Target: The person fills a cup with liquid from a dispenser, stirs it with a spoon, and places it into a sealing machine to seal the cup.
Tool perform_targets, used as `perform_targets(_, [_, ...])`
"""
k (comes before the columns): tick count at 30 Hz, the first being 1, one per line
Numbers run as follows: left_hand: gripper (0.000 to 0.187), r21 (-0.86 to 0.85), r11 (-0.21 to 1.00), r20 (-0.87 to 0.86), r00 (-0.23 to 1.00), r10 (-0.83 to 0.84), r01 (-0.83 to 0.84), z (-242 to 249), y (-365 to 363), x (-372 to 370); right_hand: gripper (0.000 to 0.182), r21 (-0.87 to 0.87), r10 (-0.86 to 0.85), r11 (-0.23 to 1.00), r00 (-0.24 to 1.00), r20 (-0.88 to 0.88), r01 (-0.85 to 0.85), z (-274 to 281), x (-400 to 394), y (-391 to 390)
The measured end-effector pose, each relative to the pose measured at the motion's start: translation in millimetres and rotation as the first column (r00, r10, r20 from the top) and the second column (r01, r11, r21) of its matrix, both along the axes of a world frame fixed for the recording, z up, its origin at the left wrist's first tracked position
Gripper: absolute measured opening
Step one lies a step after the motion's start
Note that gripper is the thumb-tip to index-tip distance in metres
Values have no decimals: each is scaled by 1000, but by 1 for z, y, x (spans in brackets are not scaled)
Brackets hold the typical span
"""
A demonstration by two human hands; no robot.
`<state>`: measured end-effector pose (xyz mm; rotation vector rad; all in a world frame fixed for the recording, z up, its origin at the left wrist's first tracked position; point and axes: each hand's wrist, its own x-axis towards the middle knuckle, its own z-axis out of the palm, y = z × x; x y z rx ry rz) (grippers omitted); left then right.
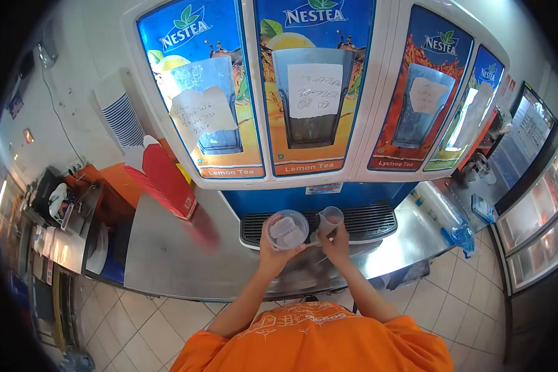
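Note:
My left hand (270,256) is closed around a clear plastic cup (287,230) with whitish, ice-like chunks inside. Just to its right, my right hand (336,247) grips a small clear plastic measuring jug (332,216), its mouth facing up. Both vessels are over the front of the drip tray (378,224) of a NESTEA drink dispenser (316,178). The fingers of the two hands come close together between cup and jug. Beneath them lies the steel counter (167,260).
A red holder (161,180) and a stack of striped paper cups (123,121) are left of the dispenser. Clear plastic sleeves (443,214) lie at the counter's right end. A glass-fronted cabinet (536,223) stands far right; a tiled floor (446,291) shows below.

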<state>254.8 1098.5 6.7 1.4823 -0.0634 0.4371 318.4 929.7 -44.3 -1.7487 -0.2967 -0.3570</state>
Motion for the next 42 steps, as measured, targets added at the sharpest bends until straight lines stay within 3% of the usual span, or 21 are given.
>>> perform_targets(3, [87, 8, 1000, -26, 999, 25, -24, -1, 3, -10, 36, -31, 61, 998, 998, 13, -60, 2, 3, 10])
perform_targets(9, [86, -147, 986, -44, 996, 75, -81, -10, 13, -32, 36, -155, 194, 971, 979, 68, -182, -1, 17, 39])
perform_targets(14, [85, -91, 981, -33, 985, 170, -173, -15, 23, -50, 39, -228, 264, 943, 961, 76, -241, -10, 42, 66])
perform_targets(19, [86, -28, 969, -51, 968, 245, -247, -20, 31, -64, 39, -293, 205, 938, 978, 30, -188, -14, 47, 71])
perform_targets(22, [86, -18, 960, -49, 959, 277, -279, -24, 36, -71, 42, -200, 229, 948, 968, -104, -246, -3, 40, 72])
perform_targets(26, [84, -9, 958, -71, 956, 286, -287, -25, 38, -74, 46, -216, 237, 948, 971, -4, -233, -9, 45, 73])
perform_targets(30, [88, -49, 970, -102, 967, 233, -239, -31, 38, -74, 54, -164, 263, 948, 961, -81, -273, -16, 46, 66])
perform_targets(42, [87, 19, 984, -124, 976, 177, -176, -20, 18, -61, 54, -82, 81, 994, 996, 30, -79, 4, 30, 25])
